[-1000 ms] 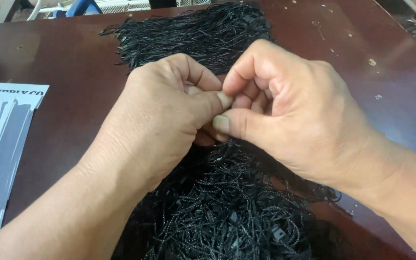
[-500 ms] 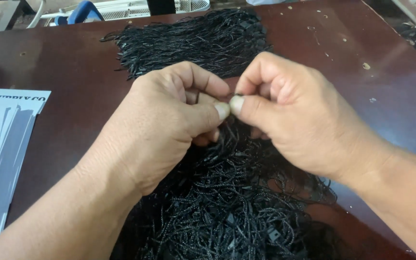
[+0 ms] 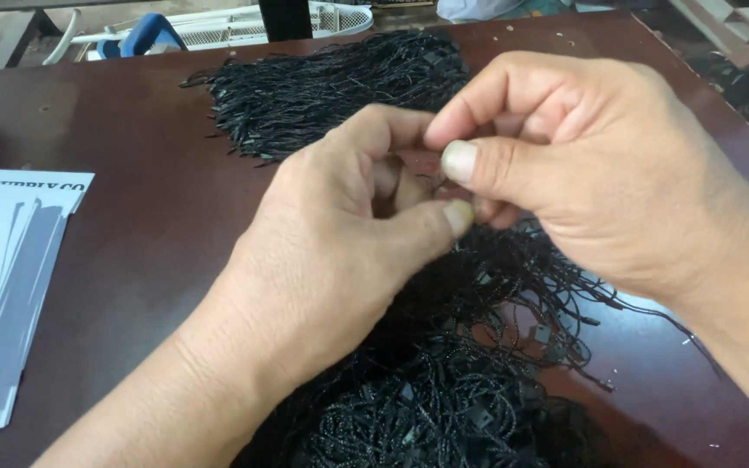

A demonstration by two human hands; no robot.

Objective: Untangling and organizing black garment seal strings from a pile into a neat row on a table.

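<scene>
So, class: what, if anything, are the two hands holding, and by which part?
Both the left hand and right hand pinch a thin black cord between thumb and fingertips; which part of it cannot be told.

A stack of flat printed cards or paper labels [image 3: 2, 286] lies at the left edge of the dark reddish-brown table [image 3: 132, 130], cut off by the frame's border. The sheets are rectangular, white and pale grey, fanned slightly so their long edges show as thin dark stripes. A band of dark print runs along the top sheet's upper edge. No screens or signs are visible.
</scene>
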